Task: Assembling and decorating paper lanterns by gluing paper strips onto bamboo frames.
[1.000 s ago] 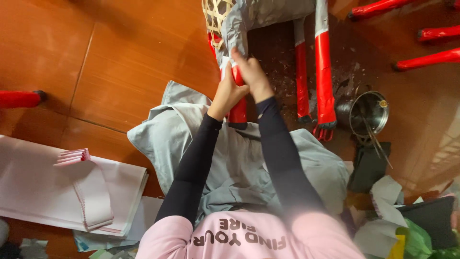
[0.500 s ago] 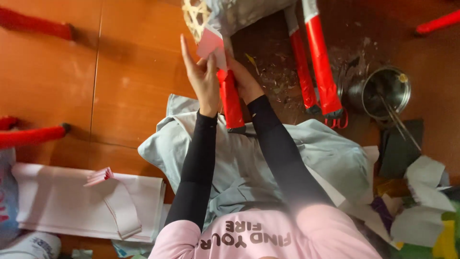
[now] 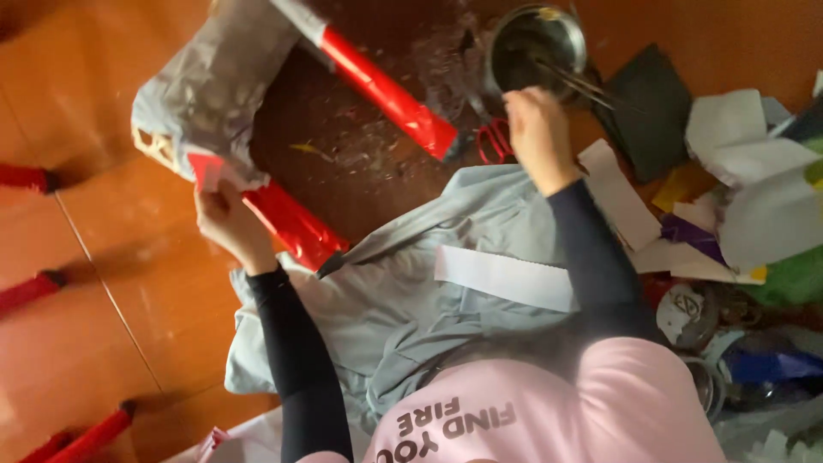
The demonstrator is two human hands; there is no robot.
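My left hand grips the lower edge of a frame covered in grey paper, where a red-wrapped leg joins it. A second red-wrapped leg runs from the frame toward the middle of the floor. My right hand is at the near rim of a metal bowl that holds thin sticks. Its fingers are curled and hidden from me, so I cannot tell whether they hold anything. Red-handled scissors lie just left of that hand. A grey cloth covers my lap.
A white paper strip lies on the cloth. Paper sheets in white, black, purple and green are piled at the right. Red-wrapped legs stick in from the left edge over the orange wooden floor. Paper scraps litter the dark patch.
My right hand has let go of the frame and moved right to the metal bowl. My left hand still holds the frame, which now sits further left in view.
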